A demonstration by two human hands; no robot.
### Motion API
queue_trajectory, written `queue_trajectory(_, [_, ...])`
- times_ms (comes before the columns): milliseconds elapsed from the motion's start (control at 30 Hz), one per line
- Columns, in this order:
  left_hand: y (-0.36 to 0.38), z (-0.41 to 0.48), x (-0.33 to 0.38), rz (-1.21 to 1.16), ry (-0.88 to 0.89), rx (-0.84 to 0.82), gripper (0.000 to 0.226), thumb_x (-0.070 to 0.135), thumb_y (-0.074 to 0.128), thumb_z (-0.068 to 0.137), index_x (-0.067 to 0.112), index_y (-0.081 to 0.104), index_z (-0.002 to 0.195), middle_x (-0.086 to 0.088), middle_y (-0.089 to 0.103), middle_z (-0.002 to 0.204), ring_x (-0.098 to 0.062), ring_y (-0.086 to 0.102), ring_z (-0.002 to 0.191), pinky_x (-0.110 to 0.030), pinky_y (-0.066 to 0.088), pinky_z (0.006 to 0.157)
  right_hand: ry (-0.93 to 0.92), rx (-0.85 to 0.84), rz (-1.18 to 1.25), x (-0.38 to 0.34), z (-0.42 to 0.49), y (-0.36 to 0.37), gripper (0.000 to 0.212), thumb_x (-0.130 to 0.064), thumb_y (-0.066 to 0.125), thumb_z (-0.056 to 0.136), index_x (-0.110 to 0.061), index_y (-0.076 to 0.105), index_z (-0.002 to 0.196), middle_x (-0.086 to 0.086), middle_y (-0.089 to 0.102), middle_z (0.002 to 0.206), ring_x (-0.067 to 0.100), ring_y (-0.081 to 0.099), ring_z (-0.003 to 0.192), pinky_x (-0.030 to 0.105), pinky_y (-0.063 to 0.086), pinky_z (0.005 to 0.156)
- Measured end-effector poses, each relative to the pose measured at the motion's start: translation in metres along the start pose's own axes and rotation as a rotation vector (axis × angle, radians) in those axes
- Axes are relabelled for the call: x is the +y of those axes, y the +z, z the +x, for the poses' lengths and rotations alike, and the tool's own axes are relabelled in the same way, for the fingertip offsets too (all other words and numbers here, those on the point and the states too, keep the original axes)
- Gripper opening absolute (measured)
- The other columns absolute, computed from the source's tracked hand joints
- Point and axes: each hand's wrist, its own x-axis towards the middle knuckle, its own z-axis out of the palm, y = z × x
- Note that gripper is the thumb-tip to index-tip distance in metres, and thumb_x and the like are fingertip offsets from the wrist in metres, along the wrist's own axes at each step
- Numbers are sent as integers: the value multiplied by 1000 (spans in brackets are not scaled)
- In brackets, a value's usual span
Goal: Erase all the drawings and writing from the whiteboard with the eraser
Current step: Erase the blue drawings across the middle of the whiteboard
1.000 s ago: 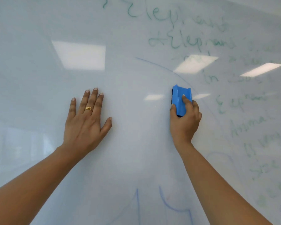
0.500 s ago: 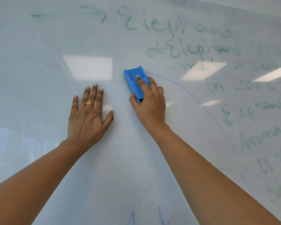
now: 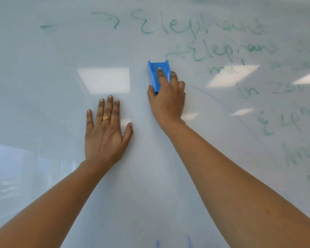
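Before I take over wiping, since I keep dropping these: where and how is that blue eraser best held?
By its long side walls, coming from below, as the right hand does now. The blue eraser stands lengthwise up the whiteboard, with raised edges and a channel down its back: thumb on one wall, fingers in the channel and over the other side, pressing it flat against the board.

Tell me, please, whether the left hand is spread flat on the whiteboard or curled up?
Spread flat. The left hand lies palm-down on the whiteboard, fingers extended and thumb out to the side, holding nothing.
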Motion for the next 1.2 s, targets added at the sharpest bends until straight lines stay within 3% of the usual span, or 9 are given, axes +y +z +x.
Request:
queue_trajectory(200, [1, 0, -1, 2, -4, 0, 79, 56, 5, 84, 11, 10, 149, -3, 7, 157, -18, 3, 145, -40, -3, 115, -241, -127, -4, -26, -3, 6, 54, -37, 42, 96, -26, 25, 146, 7, 23, 150, 26, 34, 120, 33, 35, 95])
queue_trajectory(300, [1, -1, 0, -1, -5, 1, 79, 56, 7, 85, 11, 12, 149, -4, 9, 157, -18, 5, 145, -40, -2, 115, -262, -151, 20, -14, -2, 0, 53, -35, 42, 95, -27, 27, 145, 4, 24, 150, 25, 35, 118, 33, 36, 94])
queue_trajectory(667, [0, -3, 2, -3, -13, -2, 79, 55, 8, 85, 9, 15, 149, -5, 11, 157, -19, 6, 145, -41, 0, 115, 234, 107, 43, 109, -12, -46, 54, -32, 50, 92, -26, 34, 143, 6, 33, 146, 31, 37, 119, 38, 36, 96])
queue_trajectory(867, [-1, -3, 2, -2, -21, 7, 78, 54, 8, 86, 9, 15, 149, -6, 12, 157, -20, 7, 145, -42, 0, 115, 346, 149, 50, 119, -29, -47, 53, -31, 48, 93, -26, 33, 143, 5, 31, 147, 28, 35, 118, 38, 39, 93])
queue_trajectory(1067, [1, -5, 3, -10, -26, 16, 77, 53, 10, 87, 9, 16, 149, -6, 13, 157, -20, 7, 145, -41, -1, 115, 77, 65, 43, 68, -58, -25, 54, -31, 51, 91, -26, 35, 142, 10, 32, 148, 33, 39, 114, 38, 36, 94])
queue_trajectory(1200, [2, -8, 5, -29, -52, 21, 74, 51, 11, 88, 10, 18, 149, -6, 15, 156, -21, 9, 145, -40, 0, 115, -119, 16, 79, 33, -92, -9, 52, -33, 43, 83, -18, 51, 132, 16, 49, 134, 34, 53, 91, 37, 48, 74])
